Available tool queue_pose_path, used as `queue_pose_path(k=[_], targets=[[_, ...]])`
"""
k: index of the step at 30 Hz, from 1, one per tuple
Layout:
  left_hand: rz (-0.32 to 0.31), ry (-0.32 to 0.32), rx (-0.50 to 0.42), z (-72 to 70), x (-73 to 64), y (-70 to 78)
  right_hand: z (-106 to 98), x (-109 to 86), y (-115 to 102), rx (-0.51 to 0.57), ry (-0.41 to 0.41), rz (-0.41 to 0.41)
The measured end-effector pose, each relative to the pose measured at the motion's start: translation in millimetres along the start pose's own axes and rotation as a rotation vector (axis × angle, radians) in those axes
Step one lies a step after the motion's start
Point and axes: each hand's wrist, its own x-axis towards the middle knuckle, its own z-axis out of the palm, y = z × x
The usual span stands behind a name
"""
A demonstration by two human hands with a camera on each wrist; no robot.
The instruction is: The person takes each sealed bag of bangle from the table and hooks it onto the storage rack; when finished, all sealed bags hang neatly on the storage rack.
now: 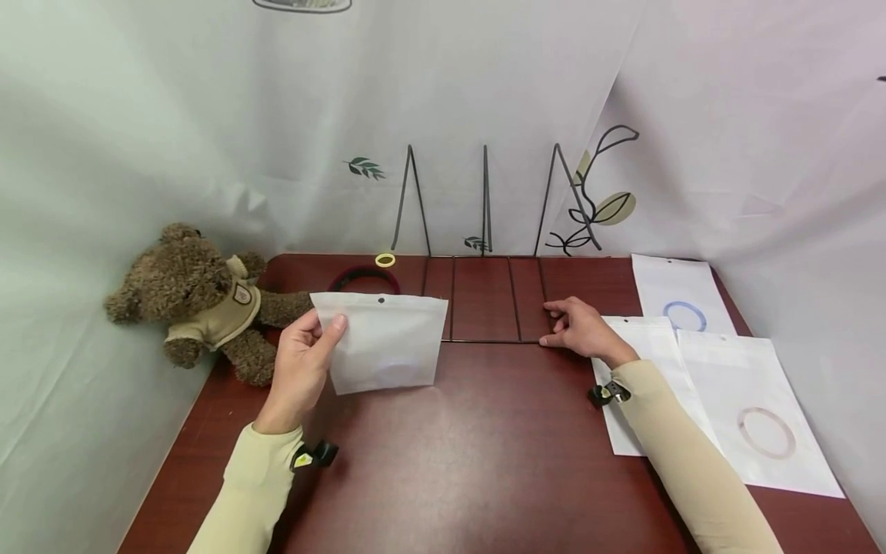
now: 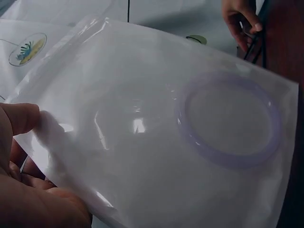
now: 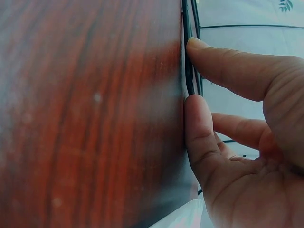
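Note:
My left hand (image 1: 304, 362) pinches a white zip pouch (image 1: 388, 346) by its left edge, thumb in front, and holds it up above the table. Through the pouch's clear side in the left wrist view shows a pale purple bangle (image 2: 228, 159). At the back of the table lies the flat base of a black wire rack (image 1: 484, 342), with several pointed wire uprights rising behind it. My right hand (image 1: 581, 329) grips this rack at its front right corner, thumb and index fingertip on the wire (image 3: 189, 76).
To the right lie three white pouches, one with a blue bangle (image 1: 685, 316), another with a pink bangle (image 1: 767, 432). A teddy bear (image 1: 214, 300) sits at the left. Behind the held pouch are a dark red ring (image 1: 367, 271) and a small yellow ring (image 1: 384, 260).

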Motion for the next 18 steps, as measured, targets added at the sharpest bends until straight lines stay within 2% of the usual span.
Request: queue_pose_path(k=[3, 11, 18], targets=[[0.013, -0.008, -0.034, 4.4, 6.7, 3.8, -1, 0.1, -1, 0.003, -0.001, 0.000], [0.038, 0.028, -0.118, 14.5, 26.3, 12.1, 0, -0.4, -2, 0.010, -0.009, 0.010], [0.057, 0.016, -0.192, 22.9, 41.7, 15.9, 0, -0.8, -2, 0.015, -0.010, 0.017]])
